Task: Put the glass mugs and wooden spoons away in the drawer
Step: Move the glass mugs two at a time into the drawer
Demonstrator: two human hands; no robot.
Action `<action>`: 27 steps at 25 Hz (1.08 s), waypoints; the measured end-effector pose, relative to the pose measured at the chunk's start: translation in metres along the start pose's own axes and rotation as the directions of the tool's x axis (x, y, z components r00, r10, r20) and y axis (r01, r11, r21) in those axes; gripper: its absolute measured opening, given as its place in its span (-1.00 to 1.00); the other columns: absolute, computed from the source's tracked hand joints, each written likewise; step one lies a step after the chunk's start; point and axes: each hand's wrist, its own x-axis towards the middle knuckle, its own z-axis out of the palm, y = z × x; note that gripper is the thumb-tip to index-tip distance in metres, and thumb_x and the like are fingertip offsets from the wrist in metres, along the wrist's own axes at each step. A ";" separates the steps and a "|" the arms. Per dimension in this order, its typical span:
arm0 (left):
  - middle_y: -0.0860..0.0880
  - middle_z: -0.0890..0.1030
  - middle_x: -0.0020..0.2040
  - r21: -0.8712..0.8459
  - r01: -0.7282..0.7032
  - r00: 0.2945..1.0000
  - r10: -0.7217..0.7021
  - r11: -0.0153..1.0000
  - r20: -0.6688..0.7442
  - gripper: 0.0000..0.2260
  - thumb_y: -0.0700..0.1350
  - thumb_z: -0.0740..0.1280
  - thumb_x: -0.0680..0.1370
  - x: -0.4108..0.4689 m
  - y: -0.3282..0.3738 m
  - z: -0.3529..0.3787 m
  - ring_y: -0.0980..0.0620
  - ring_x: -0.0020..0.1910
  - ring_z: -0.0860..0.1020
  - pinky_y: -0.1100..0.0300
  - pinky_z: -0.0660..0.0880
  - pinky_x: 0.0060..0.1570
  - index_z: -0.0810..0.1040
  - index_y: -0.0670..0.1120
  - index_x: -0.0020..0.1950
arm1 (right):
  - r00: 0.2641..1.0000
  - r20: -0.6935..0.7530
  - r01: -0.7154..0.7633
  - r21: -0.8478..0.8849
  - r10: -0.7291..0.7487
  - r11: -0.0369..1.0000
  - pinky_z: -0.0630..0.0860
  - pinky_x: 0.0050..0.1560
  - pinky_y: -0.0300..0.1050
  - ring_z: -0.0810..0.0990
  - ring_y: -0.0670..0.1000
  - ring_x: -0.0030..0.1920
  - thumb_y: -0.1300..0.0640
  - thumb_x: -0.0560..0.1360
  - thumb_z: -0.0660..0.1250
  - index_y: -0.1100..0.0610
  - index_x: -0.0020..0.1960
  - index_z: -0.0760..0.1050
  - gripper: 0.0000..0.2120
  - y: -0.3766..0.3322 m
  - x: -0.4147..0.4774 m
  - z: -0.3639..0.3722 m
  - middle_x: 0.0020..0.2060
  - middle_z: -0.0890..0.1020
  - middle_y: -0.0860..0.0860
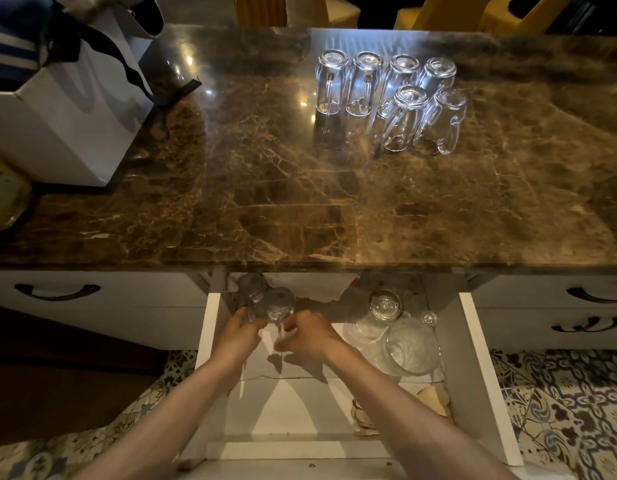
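Observation:
Several clear glass mugs stand upside down in a cluster at the back right of the brown marble counter. Below the counter's front edge a white drawer is pulled open. Both my hands are inside it at the back left. My right hand grips the handle of an upside-down glass mug. My left hand is closed on a second glass mug just behind it, partly under the counter. No wooden spoons are in sight.
The drawer's right side holds a glass jar with a lid, a glass bowl and pale shell-like pieces. A white paper bag stands at the counter's left. Closed drawers with dark handles flank the open one. Patterned floor tiles lie below.

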 end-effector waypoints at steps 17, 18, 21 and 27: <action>0.00 0.68 -0.04 0.030 -0.550 0.792 0.509 0.835 0.338 -0.82 -0.06 0.28 0.48 -0.069 0.140 -0.022 0.08 -0.05 0.64 0.27 0.57 -0.03 0.60 -0.01 0.04 | 0.940 0.072 0.337 -0.018 -0.335 0.941 0.55 -0.07 -0.29 0.62 -0.22 -0.14 -0.12 0.40 0.41 -0.08 -0.02 0.62 -0.80 -0.053 -0.107 -0.162 -0.15 0.68 -0.16; -0.01 0.68 -0.05 -0.003 -0.575 0.779 0.548 0.818 0.305 -0.84 -0.11 0.27 0.51 -0.066 0.148 -0.018 0.07 -0.06 0.64 0.27 0.57 -0.04 0.59 -0.02 0.04 | 0.932 0.003 0.361 0.008 -0.361 0.932 0.55 -0.07 -0.27 0.62 -0.21 -0.14 -0.10 0.40 0.41 -0.07 -0.03 0.62 -0.81 -0.055 -0.105 -0.170 -0.15 0.68 -0.14; -0.01 0.66 -0.07 -0.070 -0.640 0.738 0.638 0.765 0.222 -0.86 -0.15 0.26 0.55 -0.054 0.171 -0.001 0.09 -0.12 0.64 0.27 0.58 -0.08 0.58 -0.03 0.05 | 0.893 -0.223 0.423 0.123 -0.390 0.898 0.58 -0.06 -0.14 0.63 -0.11 -0.17 -0.02 0.40 0.44 0.00 -0.04 0.63 -0.83 -0.058 -0.094 -0.187 -0.17 0.70 -0.04; 0.04 0.63 -0.16 -0.155 -0.690 0.688 0.707 0.707 0.162 -0.90 -0.18 0.28 0.56 -0.024 0.202 0.049 0.14 -0.23 0.61 0.32 0.54 -0.23 0.56 -0.02 -0.01 | 0.721 -0.625 0.539 0.234 -0.300 0.809 0.54 -0.21 -0.27 0.66 -0.07 -0.18 0.12 0.43 0.44 0.00 -0.09 0.59 -0.93 -0.058 -0.064 -0.221 -0.19 0.68 -0.03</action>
